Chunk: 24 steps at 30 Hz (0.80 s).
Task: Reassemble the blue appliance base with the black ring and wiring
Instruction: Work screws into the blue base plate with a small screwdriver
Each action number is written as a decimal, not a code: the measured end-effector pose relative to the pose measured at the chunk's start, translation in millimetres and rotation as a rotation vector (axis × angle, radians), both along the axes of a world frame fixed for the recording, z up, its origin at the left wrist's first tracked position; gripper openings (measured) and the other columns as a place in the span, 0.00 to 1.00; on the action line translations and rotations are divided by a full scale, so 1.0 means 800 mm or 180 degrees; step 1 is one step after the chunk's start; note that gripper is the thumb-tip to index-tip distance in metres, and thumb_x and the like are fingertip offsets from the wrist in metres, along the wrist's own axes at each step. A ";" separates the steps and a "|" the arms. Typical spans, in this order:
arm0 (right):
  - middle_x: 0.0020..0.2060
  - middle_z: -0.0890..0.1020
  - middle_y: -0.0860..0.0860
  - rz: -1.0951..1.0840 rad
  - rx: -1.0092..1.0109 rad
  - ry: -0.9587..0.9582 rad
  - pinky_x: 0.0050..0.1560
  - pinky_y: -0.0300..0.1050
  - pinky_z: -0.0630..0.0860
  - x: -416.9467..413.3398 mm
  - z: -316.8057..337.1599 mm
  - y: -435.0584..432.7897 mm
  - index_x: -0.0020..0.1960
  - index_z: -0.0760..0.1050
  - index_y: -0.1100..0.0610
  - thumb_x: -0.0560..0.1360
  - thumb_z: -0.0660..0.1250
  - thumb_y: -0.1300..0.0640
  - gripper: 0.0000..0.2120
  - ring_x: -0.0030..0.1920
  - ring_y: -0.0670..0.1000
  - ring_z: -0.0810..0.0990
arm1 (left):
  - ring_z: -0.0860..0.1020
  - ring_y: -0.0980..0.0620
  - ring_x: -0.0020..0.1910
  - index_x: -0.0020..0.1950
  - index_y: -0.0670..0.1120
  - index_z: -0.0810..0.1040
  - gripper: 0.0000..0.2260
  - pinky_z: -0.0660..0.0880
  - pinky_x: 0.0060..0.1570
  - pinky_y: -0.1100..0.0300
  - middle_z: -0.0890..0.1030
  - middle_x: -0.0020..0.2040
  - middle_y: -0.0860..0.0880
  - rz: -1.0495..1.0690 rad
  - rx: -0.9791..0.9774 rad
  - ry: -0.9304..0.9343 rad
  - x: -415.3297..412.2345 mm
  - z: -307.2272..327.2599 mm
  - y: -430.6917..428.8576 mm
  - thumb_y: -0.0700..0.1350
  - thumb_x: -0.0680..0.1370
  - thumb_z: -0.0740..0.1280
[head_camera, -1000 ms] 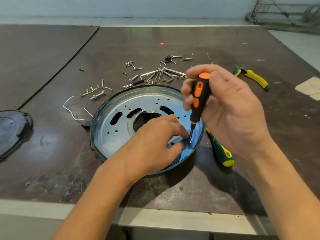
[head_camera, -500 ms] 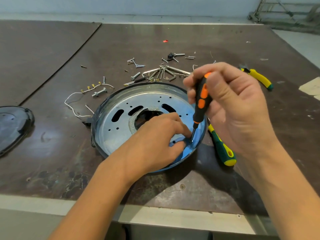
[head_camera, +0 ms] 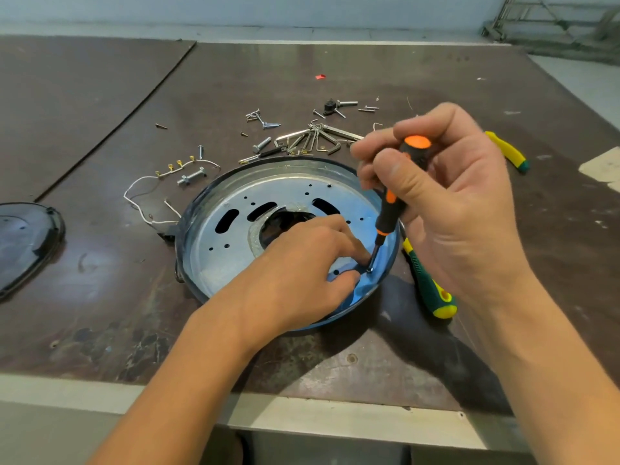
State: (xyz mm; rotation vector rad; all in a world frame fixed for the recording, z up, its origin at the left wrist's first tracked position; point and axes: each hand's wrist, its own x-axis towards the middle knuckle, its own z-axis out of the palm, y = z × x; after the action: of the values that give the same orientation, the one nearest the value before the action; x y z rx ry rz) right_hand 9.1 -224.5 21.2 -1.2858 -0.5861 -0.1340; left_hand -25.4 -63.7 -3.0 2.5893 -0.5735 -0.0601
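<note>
The round blue base (head_camera: 231, 253) lies open side up on the brown table, with slots, small holes and a dark rim around it. My right hand (head_camera: 446, 209) grips an orange-and-black screwdriver (head_camera: 391, 213), nearly upright, with its tip down at the base's floor near the right rim. My left hand (head_camera: 308, 270) rests inside the base, its fingertips pinching something small at the screwdriver tip (head_camera: 369, 269); what they pinch is hidden. A white wire with brass terminals (head_camera: 151, 186) trails from the base's left side. No separate black ring is visible.
Loose screws, bolts and hex keys (head_camera: 312, 137) lie behind the base. A green-and-yellow screwdriver (head_camera: 431, 290) lies right of the base, and yellow-handled pliers (head_camera: 508, 152) sit beyond my right hand. A black cover (head_camera: 23, 243) sits at the left edge. The table's front edge is close.
My right hand has shifted its fingers around the screwdriver handle, which now stands more upright, while the tip stays at the same spot. My left hand has kept its place.
</note>
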 end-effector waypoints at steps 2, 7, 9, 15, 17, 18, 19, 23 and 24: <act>0.40 0.83 0.54 0.0104 0.0138 0.0086 0.42 0.47 0.74 0.001 -0.001 -0.001 0.51 0.71 0.57 0.78 0.68 0.61 0.07 0.39 0.53 0.77 | 0.70 0.66 0.39 0.58 0.57 0.82 0.10 0.62 0.38 0.70 0.75 0.53 0.60 -0.0024 0.0024 -0.0008 0.000 0.000 0.000 0.49 0.78 0.67; 0.42 0.79 0.57 0.0477 0.0534 0.0564 0.46 0.45 0.73 0.002 -0.002 -0.008 0.60 0.74 0.63 0.85 0.50 0.56 0.17 0.41 0.53 0.74 | 0.70 0.67 0.39 0.57 0.58 0.82 0.10 0.62 0.38 0.69 0.75 0.52 0.59 -0.0023 -0.0014 0.0057 0.001 0.000 0.000 0.48 0.78 0.67; 0.43 0.81 0.56 0.0359 0.0384 0.0443 0.48 0.45 0.76 0.002 -0.001 -0.006 0.56 0.75 0.63 0.84 0.55 0.58 0.12 0.43 0.52 0.77 | 0.70 0.66 0.38 0.57 0.58 0.82 0.10 0.62 0.38 0.69 0.75 0.53 0.59 -0.0017 -0.0007 0.0048 0.001 0.000 0.000 0.49 0.78 0.67; 0.37 0.77 0.57 0.0104 0.0292 0.0219 0.44 0.52 0.77 0.001 0.002 -0.002 0.48 0.69 0.58 0.77 0.67 0.61 0.06 0.36 0.51 0.78 | 0.70 0.65 0.39 0.58 0.57 0.82 0.10 0.63 0.38 0.69 0.75 0.53 0.59 -0.0009 0.0003 0.0023 0.001 -0.001 -0.001 0.48 0.78 0.67; 0.38 0.77 0.55 0.0377 0.0287 0.0345 0.43 0.49 0.73 -0.001 0.004 0.001 0.51 0.71 0.59 0.80 0.61 0.55 0.07 0.37 0.52 0.74 | 0.70 0.64 0.39 0.58 0.57 0.82 0.10 0.63 0.40 0.68 0.76 0.53 0.59 -0.0022 -0.0004 0.0007 0.002 -0.001 -0.001 0.49 0.78 0.67; 0.39 0.77 0.56 0.0459 0.0285 0.0424 0.43 0.47 0.73 -0.001 0.003 0.000 0.54 0.72 0.61 0.82 0.56 0.55 0.11 0.39 0.52 0.74 | 0.71 0.63 0.40 0.58 0.57 0.82 0.10 0.63 0.42 0.67 0.76 0.53 0.59 -0.0023 -0.0007 -0.0002 0.002 -0.002 -0.001 0.49 0.78 0.68; 0.40 0.78 0.56 0.0484 0.0275 0.0467 0.44 0.47 0.72 0.000 0.003 -0.001 0.56 0.74 0.62 0.83 0.52 0.56 0.14 0.41 0.53 0.74 | 0.71 0.62 0.41 0.58 0.57 0.82 0.10 0.64 0.44 0.66 0.76 0.53 0.58 -0.0022 -0.0004 -0.0010 0.003 -0.002 -0.001 0.49 0.78 0.68; 0.44 0.80 0.56 0.0314 -0.0036 0.0154 0.48 0.52 0.77 -0.002 0.002 0.002 0.53 0.75 0.61 0.81 0.61 0.63 0.05 0.44 0.56 0.77 | 0.73 0.61 0.46 0.59 0.56 0.82 0.11 0.70 0.50 0.62 0.76 0.54 0.59 -0.0024 -0.0006 -0.0008 0.002 -0.001 -0.001 0.49 0.77 0.68; 0.45 0.81 0.57 0.0231 -0.0068 0.0046 0.50 0.55 0.78 -0.002 0.002 0.003 0.51 0.74 0.60 0.79 0.65 0.64 0.03 0.45 0.57 0.79 | 0.74 0.60 0.50 0.59 0.56 0.82 0.11 0.72 0.53 0.60 0.76 0.55 0.58 -0.0023 0.0022 -0.0018 0.002 -0.001 -0.001 0.49 0.78 0.68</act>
State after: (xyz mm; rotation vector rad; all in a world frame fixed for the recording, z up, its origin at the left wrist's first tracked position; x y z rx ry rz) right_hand 7.6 -221.7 22.7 -1.2834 -0.6224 -0.0584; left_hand -23.8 -64.4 -3.8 2.5950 -0.5860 -0.0574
